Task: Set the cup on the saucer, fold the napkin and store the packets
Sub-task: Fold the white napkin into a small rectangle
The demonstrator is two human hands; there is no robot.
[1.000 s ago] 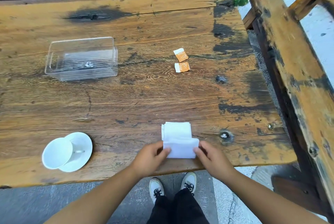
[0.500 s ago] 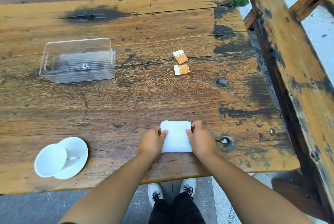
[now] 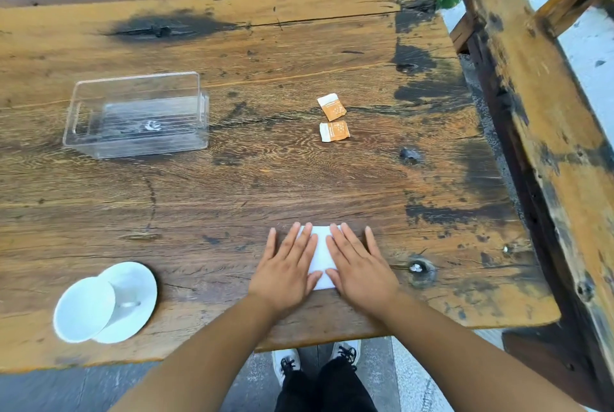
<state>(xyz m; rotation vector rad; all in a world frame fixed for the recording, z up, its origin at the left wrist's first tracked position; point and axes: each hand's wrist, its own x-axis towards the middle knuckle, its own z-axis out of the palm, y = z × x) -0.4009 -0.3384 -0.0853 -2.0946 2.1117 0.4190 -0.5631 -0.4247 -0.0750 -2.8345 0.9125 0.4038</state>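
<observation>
1. Low in the middle of the frame, the left hand (image 3: 286,273) and the right hand (image 3: 360,270) lie flat, palms down, fingers spread, pressing on the folded white napkin (image 3: 321,255) near the table's (image 3: 265,185) front edge; neither hand grips anything.
2. At lower left, the white cup (image 3: 84,309) sits tilted on the saucer (image 3: 134,298), overhanging its left rim.
3. Right of centre, two orange packets (image 3: 333,119) lie close together on the wood.
4. At upper left stands a clear plastic box (image 3: 138,114), well apart from the packets.
</observation>
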